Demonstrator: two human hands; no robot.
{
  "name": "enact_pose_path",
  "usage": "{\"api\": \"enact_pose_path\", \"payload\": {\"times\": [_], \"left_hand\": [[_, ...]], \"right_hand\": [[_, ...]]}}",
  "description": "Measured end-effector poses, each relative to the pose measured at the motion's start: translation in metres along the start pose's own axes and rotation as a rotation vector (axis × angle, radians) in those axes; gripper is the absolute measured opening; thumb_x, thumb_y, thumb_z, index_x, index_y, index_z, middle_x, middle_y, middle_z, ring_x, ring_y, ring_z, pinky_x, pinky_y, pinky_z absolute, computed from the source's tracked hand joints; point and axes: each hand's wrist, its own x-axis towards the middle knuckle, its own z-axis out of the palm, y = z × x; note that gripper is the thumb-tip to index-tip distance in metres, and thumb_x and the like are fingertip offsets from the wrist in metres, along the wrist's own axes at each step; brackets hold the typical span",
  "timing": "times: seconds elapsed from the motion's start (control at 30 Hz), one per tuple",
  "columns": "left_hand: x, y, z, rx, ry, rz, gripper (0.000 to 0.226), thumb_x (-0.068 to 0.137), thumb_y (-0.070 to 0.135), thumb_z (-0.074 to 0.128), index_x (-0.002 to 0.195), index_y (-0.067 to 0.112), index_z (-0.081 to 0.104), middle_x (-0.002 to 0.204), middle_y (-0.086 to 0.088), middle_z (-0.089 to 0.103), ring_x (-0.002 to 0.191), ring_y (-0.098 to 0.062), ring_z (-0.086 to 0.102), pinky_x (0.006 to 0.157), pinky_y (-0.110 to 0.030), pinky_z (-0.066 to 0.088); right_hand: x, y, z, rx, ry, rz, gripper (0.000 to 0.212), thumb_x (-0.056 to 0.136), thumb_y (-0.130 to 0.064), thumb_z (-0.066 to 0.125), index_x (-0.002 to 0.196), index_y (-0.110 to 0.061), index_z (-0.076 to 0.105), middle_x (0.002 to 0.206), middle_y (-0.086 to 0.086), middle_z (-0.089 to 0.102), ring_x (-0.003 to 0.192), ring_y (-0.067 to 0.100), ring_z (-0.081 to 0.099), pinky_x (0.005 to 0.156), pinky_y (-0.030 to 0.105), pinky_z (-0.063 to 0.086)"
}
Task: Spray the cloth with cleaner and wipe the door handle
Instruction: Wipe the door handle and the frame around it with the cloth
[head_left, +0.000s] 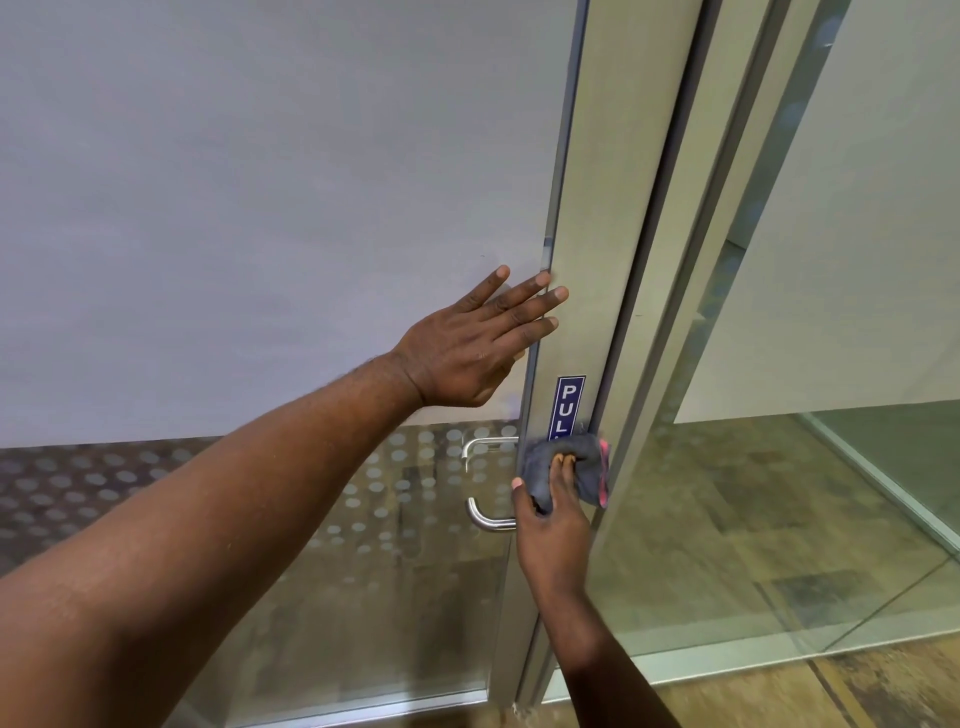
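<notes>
A grey cloth (582, 452) with a pink edge is bunched in my right hand (550, 525), which presses it against the metal door frame (597, 260) just below a blue PULL sign (569, 408). The handle on my side is hidden under the cloth and hand. A curved metal handle (485, 514) shows through the glass to the left. My left hand (478, 343) lies flat, fingers spread, on the frosted glass door (260, 208) with its fingertips on the frame edge. No spray bottle is in view.
The door's lower glass carries a band of frosted dots (156, 483). To the right stands a second metal post (727, 234) and a fixed glass panel (857, 260) with a floor rail. The floor is brown tile (883, 691).
</notes>
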Motion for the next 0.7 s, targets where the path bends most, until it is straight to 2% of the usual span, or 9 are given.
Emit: {"api": "enact_pose_path", "payload": {"times": [0.1, 0.17, 0.27, 0.33, 0.4, 0.47, 0.57, 0.7], "left_hand": [[0.0, 0.0, 0.001, 0.007, -0.001, 0.005, 0.049, 0.101, 0.012, 0.051, 0.149, 0.002, 0.05, 0.165, -0.02, 0.035, 0.155, -0.035, 0.028, 0.129, -0.048, 0.003], [0.0, 0.0, 0.001, 0.01, -0.007, 0.006, 0.049, 0.101, 0.013, 0.051, 0.149, 0.002, 0.05, 0.165, -0.02, 0.035, 0.155, -0.036, 0.028, 0.129, -0.048, 0.003], [0.0, 0.0, 0.001, 0.003, 0.004, -0.001, 0.048, 0.1, 0.011, 0.051, 0.147, 0.001, 0.052, 0.164, -0.02, 0.037, 0.154, -0.036, 0.031, 0.129, -0.05, 0.006], [0.0, 0.001, 0.001, -0.001, 0.006, -0.005, 0.049, 0.099, 0.01, 0.053, 0.147, 0.001, 0.052, 0.163, -0.021, 0.037, 0.154, -0.036, 0.031, 0.129, -0.05, 0.007], [0.0, 0.001, 0.001, -0.005, 0.007, -0.006, 0.049, 0.098, 0.009, 0.054, 0.146, 0.0, 0.053, 0.163, -0.021, 0.038, 0.154, -0.037, 0.031, 0.129, -0.051, 0.007], [0.0, 0.001, 0.0, -0.008, 0.0, -0.003, 0.049, 0.098, 0.009, 0.054, 0.146, 0.0, 0.053, 0.163, -0.021, 0.037, 0.154, -0.037, 0.031, 0.128, -0.051, 0.008], [0.0, 0.0, 0.0, -0.013, -0.011, -0.004, 0.047, 0.101, 0.011, 0.05, 0.147, 0.001, 0.052, 0.164, -0.021, 0.036, 0.155, -0.037, 0.03, 0.128, -0.052, 0.009], [0.0, 0.001, -0.001, -0.017, -0.018, -0.004, 0.048, 0.1, 0.011, 0.051, 0.148, 0.001, 0.051, 0.164, -0.021, 0.036, 0.154, -0.037, 0.03, 0.129, -0.051, 0.007]], "right_hand": [[0.002, -0.004, 0.0, 0.053, 0.04, 0.014, 0.07, 0.091, -0.023, 0.079, 0.152, -0.009, 0.049, 0.156, 0.003, 0.052, 0.147, 0.011, 0.04, 0.112, 0.003, 0.026], [0.006, -0.01, -0.002, 0.06, 0.073, -0.023, 0.068, 0.09, -0.02, 0.08, 0.15, -0.006, 0.051, 0.153, 0.004, 0.056, 0.145, 0.014, 0.045, 0.108, -0.004, 0.023], [0.018, -0.023, -0.007, 0.015, 0.123, -0.165, 0.07, 0.089, -0.021, 0.081, 0.149, -0.002, 0.051, 0.152, 0.009, 0.056, 0.146, 0.02, 0.047, 0.116, 0.008, 0.027], [0.028, -0.031, -0.01, -0.045, 0.145, -0.258, 0.074, 0.089, -0.028, 0.08, 0.152, -0.004, 0.049, 0.155, 0.01, 0.053, 0.148, 0.021, 0.045, 0.121, 0.022, 0.033], [0.037, -0.033, -0.014, -0.109, 0.159, -0.316, 0.078, 0.09, -0.036, 0.078, 0.155, -0.009, 0.045, 0.158, 0.006, 0.05, 0.149, 0.02, 0.041, 0.122, 0.031, 0.035], [0.041, -0.029, -0.019, -0.148, 0.146, -0.34, 0.08, 0.091, -0.039, 0.076, 0.157, -0.015, 0.04, 0.161, 0.002, 0.046, 0.151, 0.018, 0.038, 0.121, 0.034, 0.036], [0.041, -0.015, -0.021, -0.168, 0.113, -0.356, 0.074, 0.093, -0.032, 0.071, 0.158, -0.019, 0.038, 0.161, 0.0, 0.046, 0.15, 0.016, 0.039, 0.118, 0.044, 0.043], [0.031, 0.001, -0.019, -0.158, 0.069, -0.281, 0.067, 0.097, -0.03, 0.067, 0.157, -0.023, 0.039, 0.158, -0.003, 0.05, 0.145, 0.016, 0.047, 0.112, 0.046, 0.05]]}}
